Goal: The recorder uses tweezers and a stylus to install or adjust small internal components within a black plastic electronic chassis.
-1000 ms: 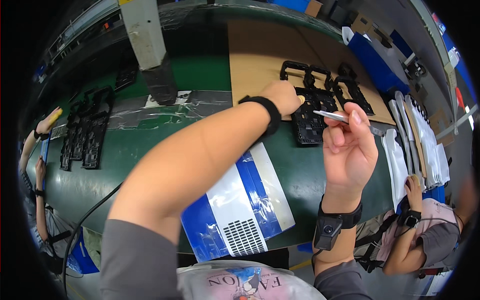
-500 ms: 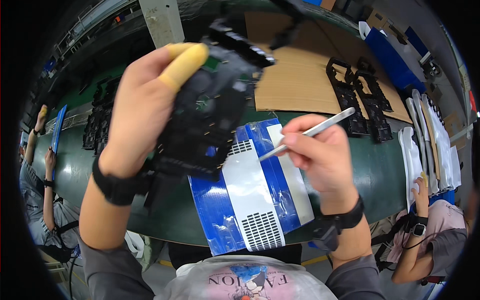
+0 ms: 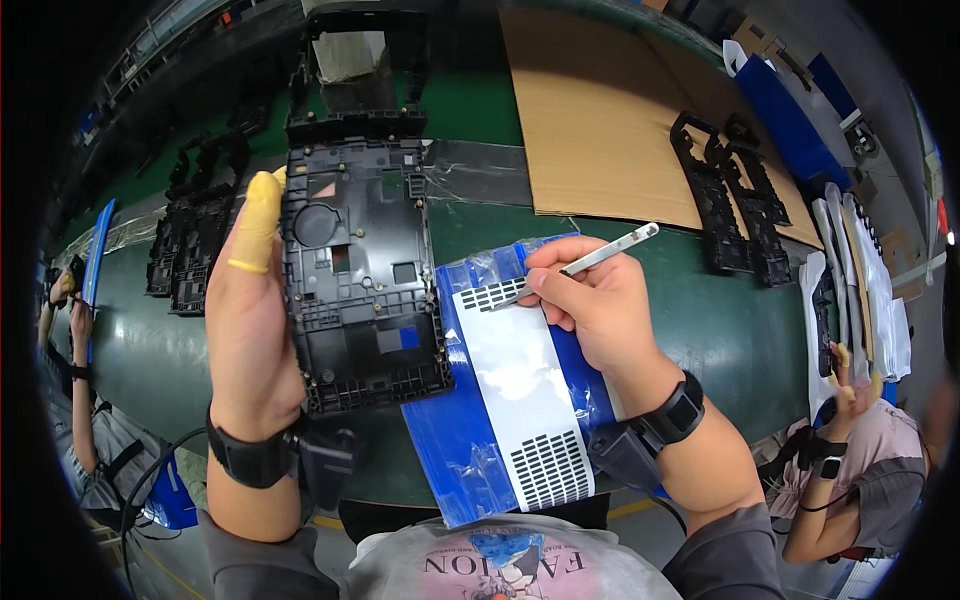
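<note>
My left hand (image 3: 245,310), a yellow cot on its thumb, grips a black plastic housing (image 3: 355,255) by its left edge. The housing stands nearly upright, its inner side with ribs, square holes and small brass-coloured inserts toward me. Metal tweezers (image 3: 625,241) are pinched in my right hand (image 3: 605,305). Their tips are at the upper group of small black rectangles on a white sticker sheet (image 3: 520,375); whether they grip one is too small to tell. More black rectangles fill the sheet's lower end. Beneath it lies a blue plastic board (image 3: 437,450) wrapped in clear tape.
Two black housings (image 3: 722,215) lie at the right, partly over a cardboard sheet (image 3: 605,130). More black housings (image 3: 195,240) rest at the left on the green table (image 3: 700,320). White padded dividers (image 3: 850,280) stand far right. Co-workers' hands (image 3: 850,390) show at both sides.
My left hand has turned the housing from a blurred tilt to upright, its inner side facing me. The tweezers have shifted left to the sheet's upper black rectangles.
</note>
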`<action>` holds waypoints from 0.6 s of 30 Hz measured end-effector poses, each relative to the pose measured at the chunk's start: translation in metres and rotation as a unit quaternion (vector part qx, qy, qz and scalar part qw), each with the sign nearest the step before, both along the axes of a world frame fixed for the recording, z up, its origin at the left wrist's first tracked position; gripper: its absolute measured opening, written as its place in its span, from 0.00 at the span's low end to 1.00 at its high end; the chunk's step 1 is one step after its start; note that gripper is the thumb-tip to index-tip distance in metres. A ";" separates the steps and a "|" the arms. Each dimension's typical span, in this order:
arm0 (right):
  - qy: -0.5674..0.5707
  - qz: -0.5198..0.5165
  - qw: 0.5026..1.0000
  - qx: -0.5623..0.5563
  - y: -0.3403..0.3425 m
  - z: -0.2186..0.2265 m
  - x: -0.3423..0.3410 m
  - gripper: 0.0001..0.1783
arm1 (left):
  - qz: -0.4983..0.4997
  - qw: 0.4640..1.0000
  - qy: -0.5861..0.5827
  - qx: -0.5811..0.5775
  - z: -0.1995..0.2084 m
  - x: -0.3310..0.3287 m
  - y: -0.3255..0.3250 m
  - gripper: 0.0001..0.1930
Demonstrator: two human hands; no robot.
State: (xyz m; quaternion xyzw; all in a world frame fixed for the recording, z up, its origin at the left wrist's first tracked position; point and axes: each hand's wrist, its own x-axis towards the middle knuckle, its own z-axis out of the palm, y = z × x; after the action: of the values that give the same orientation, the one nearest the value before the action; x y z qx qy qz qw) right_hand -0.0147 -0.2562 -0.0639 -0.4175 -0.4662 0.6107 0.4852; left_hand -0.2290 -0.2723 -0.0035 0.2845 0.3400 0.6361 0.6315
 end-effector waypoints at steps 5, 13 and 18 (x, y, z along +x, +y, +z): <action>0.004 -0.009 1.000 0.002 0.001 0.000 0.000 0.05 | -0.002 0.999 0.004 0.053 0.005 0.004 -0.005 0.17; 0.023 -0.010 1.000 -0.012 -0.006 0.018 0.002 0.07 | 0.060 0.978 0.152 0.128 -0.012 0.016 -0.003 0.23; 0.096 -0.008 0.994 0.061 -0.040 0.045 0.011 0.09 | -0.081 0.996 -0.021 0.013 -0.014 0.037 -0.012 0.23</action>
State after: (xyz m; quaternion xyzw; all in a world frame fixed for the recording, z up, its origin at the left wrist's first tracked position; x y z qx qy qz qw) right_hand -0.0033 -0.2962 -0.0189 -0.3309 -0.4504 0.6143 0.5571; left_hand -0.1923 -0.2845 -0.0179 0.3059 0.2947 0.5928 0.6842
